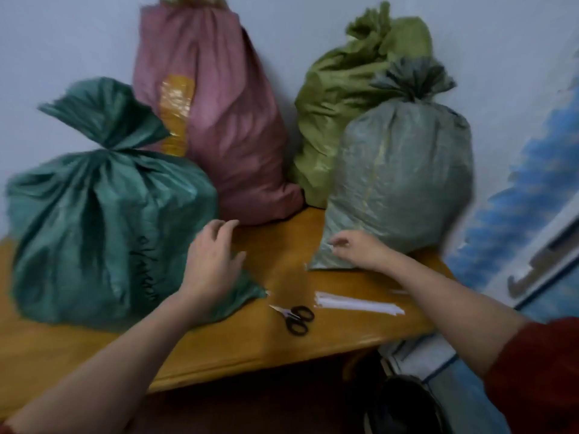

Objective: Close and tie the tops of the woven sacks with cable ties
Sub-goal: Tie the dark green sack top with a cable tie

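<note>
Pinching the grey sack at its low near corner, right grip narrow, fingers curled. Left grip wide, laid over corner of dark green sack. Between on bench: scissors, white cable ties. Behind, against wall: pink sack, olive sack.

black-handled scissors on a wooden table against a pale wall
</note>
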